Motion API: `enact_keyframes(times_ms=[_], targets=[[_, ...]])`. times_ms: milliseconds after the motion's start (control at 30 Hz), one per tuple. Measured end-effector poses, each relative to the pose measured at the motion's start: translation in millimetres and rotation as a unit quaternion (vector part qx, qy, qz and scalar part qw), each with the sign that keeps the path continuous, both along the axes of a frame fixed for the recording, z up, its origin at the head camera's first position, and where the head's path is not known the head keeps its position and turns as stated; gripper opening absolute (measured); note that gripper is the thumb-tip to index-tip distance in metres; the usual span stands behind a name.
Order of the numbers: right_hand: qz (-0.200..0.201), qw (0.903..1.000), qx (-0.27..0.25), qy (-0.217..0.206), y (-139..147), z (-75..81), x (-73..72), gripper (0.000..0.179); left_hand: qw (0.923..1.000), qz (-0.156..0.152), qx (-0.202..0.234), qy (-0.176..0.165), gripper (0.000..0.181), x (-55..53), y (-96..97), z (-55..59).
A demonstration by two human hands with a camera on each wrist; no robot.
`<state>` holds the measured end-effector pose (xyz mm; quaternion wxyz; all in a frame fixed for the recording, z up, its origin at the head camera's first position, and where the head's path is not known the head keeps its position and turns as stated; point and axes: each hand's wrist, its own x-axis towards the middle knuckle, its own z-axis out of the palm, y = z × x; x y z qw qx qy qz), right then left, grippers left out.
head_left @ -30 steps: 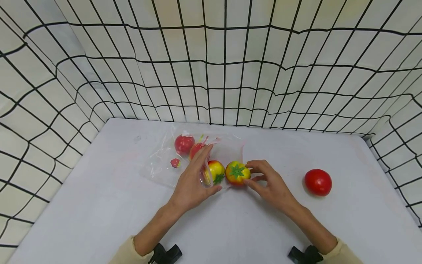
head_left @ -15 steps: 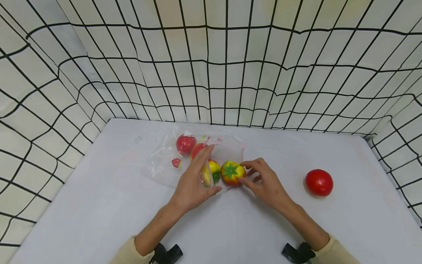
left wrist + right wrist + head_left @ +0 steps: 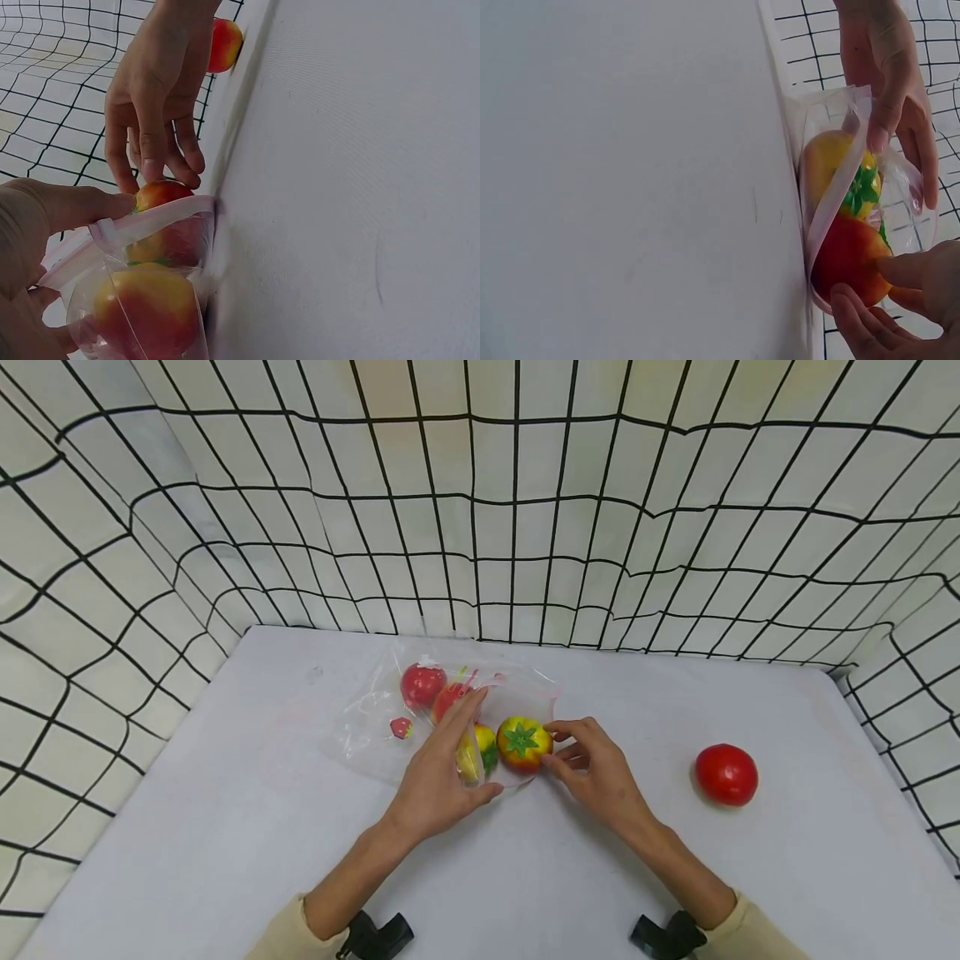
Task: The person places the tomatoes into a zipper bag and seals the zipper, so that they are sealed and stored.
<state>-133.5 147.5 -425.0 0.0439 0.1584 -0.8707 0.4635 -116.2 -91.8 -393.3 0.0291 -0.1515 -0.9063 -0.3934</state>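
A clear zip bag (image 3: 367, 752) lies on the table with two red fruits (image 3: 422, 686) and a yellow-red fruit (image 3: 486, 745) with a green leaf top inside it. My left hand (image 3: 435, 777) spans the bag's mouth; in the right wrist view its thumb lies at the pink zip strip (image 3: 840, 187). My right hand (image 3: 600, 774) holds a red-and-yellow tomato (image 3: 523, 743) with a green star top, thumb and fingers at its right side. That tomato sits in the bag's mouth, against the yellow-red fruit. The left fingers partly cover the bag's contents.
A red tomato (image 3: 726, 774) rests on the white table (image 3: 225, 827) to the right of my right hand. Black netting (image 3: 517, 527) rises behind the table and along both sides. A small strawberry shape (image 3: 401, 727) shows on the bag.
My right hand has moved left with the red-and-yellow tomato, bringing it further into the bag's mouth. The left hand and the bag have stayed nearly still.
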Motion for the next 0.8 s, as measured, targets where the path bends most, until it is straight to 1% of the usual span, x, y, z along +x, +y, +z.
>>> enact_keyframes(times_ms=[100,267,500,800], targets=[[0.010,0.9998,-0.015,-0.001,-3,-0.2,1.1,0.045,1.0000,-0.003,0.005,0.007,0.114,-0.4,-0.8,-0.2],[0.035,0.9985,-0.037,-0.018,-8,3.1,3.2,0.045,0.9998,-0.004,0.006,0.021,0.114,-0.3,-1.1,-1.1],[0.052,0.9965,-0.056,-0.035,-12,6.3,4.8,0.046,0.9999,0.000,0.002,0.013,0.115,1.2,-0.3,-0.8],[0.068,0.9933,-0.073,-0.059,-12,3.0,0.7,0.047,0.9999,-0.003,-0.004,0.010,0.115,0.7,-1.4,0.0]])
